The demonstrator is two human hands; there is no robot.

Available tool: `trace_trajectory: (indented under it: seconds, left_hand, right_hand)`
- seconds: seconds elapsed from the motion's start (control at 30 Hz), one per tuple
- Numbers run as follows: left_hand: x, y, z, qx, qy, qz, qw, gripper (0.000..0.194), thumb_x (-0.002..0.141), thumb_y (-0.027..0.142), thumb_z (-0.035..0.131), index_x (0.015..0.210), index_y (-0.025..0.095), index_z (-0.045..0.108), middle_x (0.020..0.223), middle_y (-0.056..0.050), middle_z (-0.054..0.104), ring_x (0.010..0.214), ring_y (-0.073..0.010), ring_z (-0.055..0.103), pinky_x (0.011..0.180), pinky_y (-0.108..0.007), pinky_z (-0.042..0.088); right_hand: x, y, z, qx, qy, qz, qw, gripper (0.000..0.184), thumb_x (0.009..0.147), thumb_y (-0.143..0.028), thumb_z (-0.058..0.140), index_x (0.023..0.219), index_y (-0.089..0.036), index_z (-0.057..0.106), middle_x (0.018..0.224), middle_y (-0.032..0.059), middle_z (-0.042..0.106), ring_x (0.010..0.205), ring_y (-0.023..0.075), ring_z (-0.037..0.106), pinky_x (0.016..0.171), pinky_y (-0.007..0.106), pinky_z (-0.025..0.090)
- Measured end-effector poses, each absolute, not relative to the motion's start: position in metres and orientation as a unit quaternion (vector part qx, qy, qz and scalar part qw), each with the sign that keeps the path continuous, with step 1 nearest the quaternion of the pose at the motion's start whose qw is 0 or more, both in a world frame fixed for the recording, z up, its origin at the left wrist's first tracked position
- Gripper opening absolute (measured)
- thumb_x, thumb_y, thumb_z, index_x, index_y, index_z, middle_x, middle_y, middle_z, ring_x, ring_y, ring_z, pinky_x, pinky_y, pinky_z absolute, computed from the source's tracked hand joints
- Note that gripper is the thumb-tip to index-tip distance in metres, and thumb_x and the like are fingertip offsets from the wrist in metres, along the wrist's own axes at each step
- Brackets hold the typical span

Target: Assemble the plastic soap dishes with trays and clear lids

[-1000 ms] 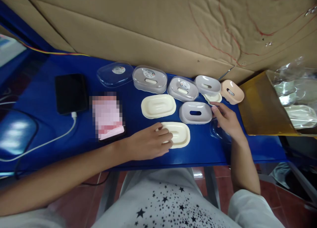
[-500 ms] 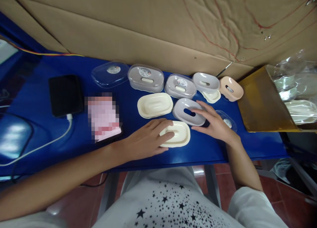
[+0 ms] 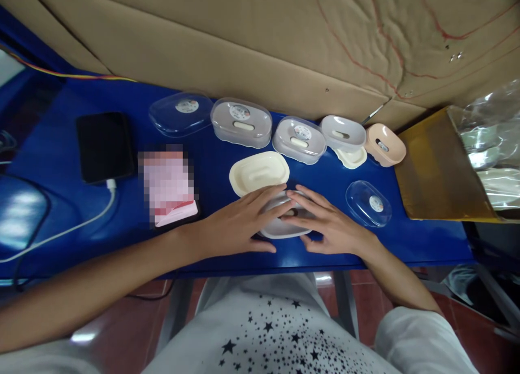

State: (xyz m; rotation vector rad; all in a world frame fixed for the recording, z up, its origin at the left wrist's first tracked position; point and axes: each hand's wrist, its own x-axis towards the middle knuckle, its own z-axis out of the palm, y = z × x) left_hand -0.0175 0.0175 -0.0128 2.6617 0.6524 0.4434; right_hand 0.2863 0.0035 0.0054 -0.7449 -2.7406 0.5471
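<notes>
A grey soap dish (image 3: 276, 229) with a slot in its middle lies near the table's front edge, its cream base hidden beneath it. My left hand (image 3: 239, 220) spans its left end, long fingers over the top and thumb by the near rim. From the other side my right hand (image 3: 335, 220) grips the right end, fingers across the top and thumb at the near edge. A cream tray (image 3: 260, 172) sits just behind the dish. To the right lies a clear lid (image 3: 368, 203) with a round sticker.
Along the back stand lidded grey soap dishes (image 3: 241, 128), an unlidded grey one (image 3: 341, 130), a peach one (image 3: 388, 146) and another clear lid (image 3: 179, 117). A cardboard box (image 3: 430, 168) of wrapped pieces bounds the right. A black device (image 3: 103, 146) and a blurred pink phone (image 3: 168, 190) lie left.
My right hand has brought the grey dish left and toward me, onto the cream base under my left hand. The clear lid at right is now uncovered.
</notes>
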Motion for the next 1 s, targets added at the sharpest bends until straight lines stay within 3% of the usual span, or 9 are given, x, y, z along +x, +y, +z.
trace_trajectory:
  seconds: [0.1, 0.2, 0.3, 0.47, 0.57, 0.7, 0.8, 0.9, 1.0]
  left_hand:
    - [-0.018, 0.016, -0.010, 0.949, 0.237, 0.146, 0.149, 0.102, 0.098, 0.054, 0.081, 0.176, 0.019, 0.027, 0.178, -0.028, 0.031, 0.168, -0.0442, 0.029, 0.133, -0.071, 0.030]
    - [-0.020, 0.017, -0.006, 0.954, 0.237, 0.130, 0.128, 0.099, 0.099, 0.047, 0.082, 0.176, 0.018, 0.027, 0.179, -0.027, 0.030, 0.169, -0.0417, 0.030, 0.135, -0.067, 0.030]
    - [-0.025, 0.023, -0.002, 0.957, 0.225, 0.121, 0.136, 0.107, 0.094, 0.043, 0.087, 0.177, 0.020, 0.024, 0.181, -0.026, 0.027, 0.169, -0.0415, 0.028, 0.135, -0.064, 0.032]
    - [-0.036, 0.037, -0.001, 0.963, 0.201, 0.108, 0.142, 0.108, 0.091, 0.035, 0.091, 0.177, 0.029, 0.026, 0.181, -0.019, 0.033, 0.166, -0.0388, 0.037, 0.136, -0.061, 0.030]
    - [-0.038, 0.039, -0.004, 0.964, 0.208, 0.098, 0.135, 0.111, 0.091, 0.040, 0.092, 0.178, 0.028, 0.024, 0.183, -0.018, 0.028, 0.168, -0.0404, 0.033, 0.136, -0.061, 0.026]
    - [-0.036, 0.035, -0.006, 0.960, 0.218, 0.094, 0.147, 0.113, 0.089, 0.055, 0.090, 0.177, 0.028, 0.026, 0.184, -0.021, 0.021, 0.170, -0.0454, 0.025, 0.135, -0.070, 0.020]
    - [-0.033, 0.032, -0.006, 0.958, 0.216, 0.108, 0.154, 0.101, 0.096, 0.056, 0.084, 0.176, 0.027, 0.029, 0.181, -0.022, 0.030, 0.167, -0.0433, 0.032, 0.134, -0.072, 0.020]
    - [-0.031, 0.031, -0.006, 0.959, 0.216, 0.113, 0.142, 0.084, 0.101, 0.052, 0.079, 0.171, 0.027, 0.040, 0.178, -0.021, 0.037, 0.165, -0.0406, 0.037, 0.135, -0.071, 0.018]
    - [-0.030, 0.031, -0.007, 0.959, 0.222, 0.118, 0.134, 0.082, 0.101, 0.052, 0.078, 0.169, 0.023, 0.041, 0.175, -0.021, 0.043, 0.163, -0.0392, 0.040, 0.136, -0.068, 0.015]
  right_hand:
    - [0.284, 0.000, 0.005, -0.274, -0.942, 0.167, 0.094, 0.065, 0.100, -0.023, 0.068, 0.163, -0.030, 0.055, 0.188, 0.0039, 0.010, 0.174, 0.0364, 0.012, 0.136, 0.067, 0.031]
    - [0.281, -0.002, 0.002, -0.299, -0.940, 0.148, 0.075, 0.065, 0.104, -0.031, 0.071, 0.166, -0.037, 0.051, 0.188, 0.0029, 0.013, 0.174, 0.0373, 0.012, 0.136, 0.069, 0.030]
    - [0.281, -0.001, 0.000, -0.289, -0.943, 0.146, 0.078, 0.064, 0.107, -0.038, 0.069, 0.167, -0.040, 0.049, 0.187, 0.0030, 0.018, 0.172, 0.0385, 0.020, 0.133, 0.069, 0.036]
    - [0.285, -0.002, 0.000, -0.278, -0.947, 0.139, 0.083, 0.066, 0.108, -0.038, 0.066, 0.170, -0.043, 0.044, 0.187, 0.0020, 0.020, 0.172, 0.0389, 0.021, 0.131, 0.070, 0.039]
    - [0.282, -0.006, -0.002, -0.277, -0.950, 0.115, 0.081, 0.071, 0.108, -0.036, 0.068, 0.172, -0.042, 0.039, 0.187, 0.0046, 0.017, 0.172, 0.0398, 0.020, 0.132, 0.071, 0.037]
    - [0.273, -0.007, 0.000, -0.289, -0.945, 0.136, 0.070, 0.078, 0.107, -0.035, 0.069, 0.175, -0.045, 0.031, 0.188, 0.0027, 0.013, 0.172, 0.0395, 0.018, 0.134, 0.072, 0.032]
    - [0.284, -0.001, 0.016, -0.279, -0.940, 0.187, 0.064, 0.081, 0.106, -0.047, 0.070, 0.175, -0.046, 0.028, 0.187, 0.0024, 0.018, 0.172, 0.0372, 0.021, 0.135, 0.071, 0.030]
    - [0.331, 0.005, 0.034, -0.358, -0.908, 0.210, 0.056, 0.081, 0.103, -0.053, 0.073, 0.174, -0.047, 0.033, 0.183, 0.0036, 0.034, 0.167, 0.0356, 0.037, 0.135, 0.068, 0.033]
    - [0.396, 0.010, 0.036, -0.544, -0.823, 0.148, 0.064, 0.101, 0.088, -0.067, 0.085, 0.174, -0.039, 0.037, 0.176, 0.0163, 0.044, 0.160, 0.0531, 0.041, 0.123, 0.083, 0.037]
